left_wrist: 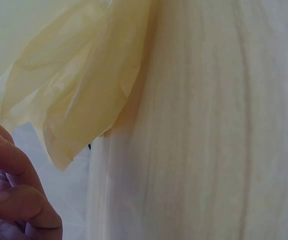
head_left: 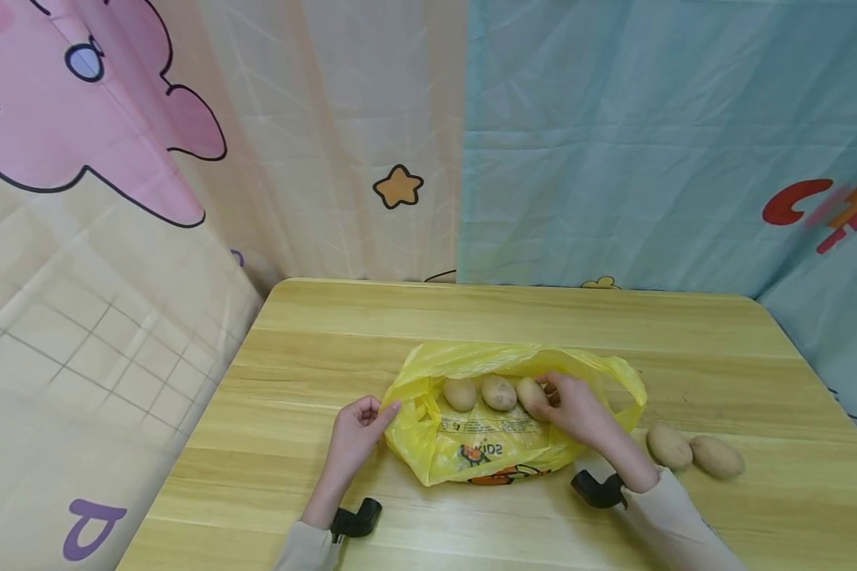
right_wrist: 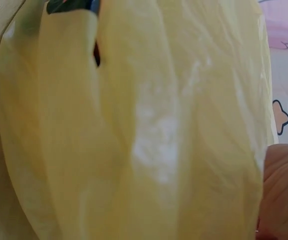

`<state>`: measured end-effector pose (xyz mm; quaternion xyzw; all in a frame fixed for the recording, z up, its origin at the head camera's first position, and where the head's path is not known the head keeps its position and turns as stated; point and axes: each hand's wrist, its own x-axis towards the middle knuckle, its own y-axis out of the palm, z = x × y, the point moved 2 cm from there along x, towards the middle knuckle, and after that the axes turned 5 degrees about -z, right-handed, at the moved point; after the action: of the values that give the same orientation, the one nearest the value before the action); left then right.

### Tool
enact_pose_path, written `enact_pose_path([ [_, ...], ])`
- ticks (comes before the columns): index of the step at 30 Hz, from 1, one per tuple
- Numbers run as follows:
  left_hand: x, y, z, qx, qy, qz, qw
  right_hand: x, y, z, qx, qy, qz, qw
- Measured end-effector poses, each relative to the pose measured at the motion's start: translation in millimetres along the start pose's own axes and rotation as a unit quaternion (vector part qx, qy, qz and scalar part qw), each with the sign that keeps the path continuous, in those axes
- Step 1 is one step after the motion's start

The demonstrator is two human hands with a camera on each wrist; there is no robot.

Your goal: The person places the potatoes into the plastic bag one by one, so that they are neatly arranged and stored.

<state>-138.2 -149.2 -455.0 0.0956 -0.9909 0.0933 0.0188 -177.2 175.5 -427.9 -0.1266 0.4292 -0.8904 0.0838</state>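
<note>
A yellow plastic bag (head_left: 417, 448) lies on the table with its mouth spread open. Inside it, two potatoes (head_left: 498, 392) rest side by side, and beside them my right hand (head_left: 578, 408) grips a third potato (head_left: 529, 392). My left hand (head_left: 353, 440) pinches the bag's left edge between thumb and curled fingers. In the left wrist view the curled fingers (left_wrist: 14, 165) show next to the yellow plastic (left_wrist: 89, 85). The bag's side (right_wrist: 148, 125) fills most of the right wrist view, hiding the fingers and the held potato.
Two more potatoes (head_left: 717, 457) lie on the wooden table (head_left: 314, 333) to the right of the bag, near my right forearm. Printed curtains (head_left: 578, 143) hang behind the table and along its sides.
</note>
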Motion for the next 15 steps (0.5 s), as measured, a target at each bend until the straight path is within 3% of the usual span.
enact_pose_path([
  [15, -0.5, -0.5, -0.7, -0.003, 0.006, -0.002, 1.0000, -6.2, -5.2, 2.4, 0.021, -0.005, -0.048, 0.9986],
])
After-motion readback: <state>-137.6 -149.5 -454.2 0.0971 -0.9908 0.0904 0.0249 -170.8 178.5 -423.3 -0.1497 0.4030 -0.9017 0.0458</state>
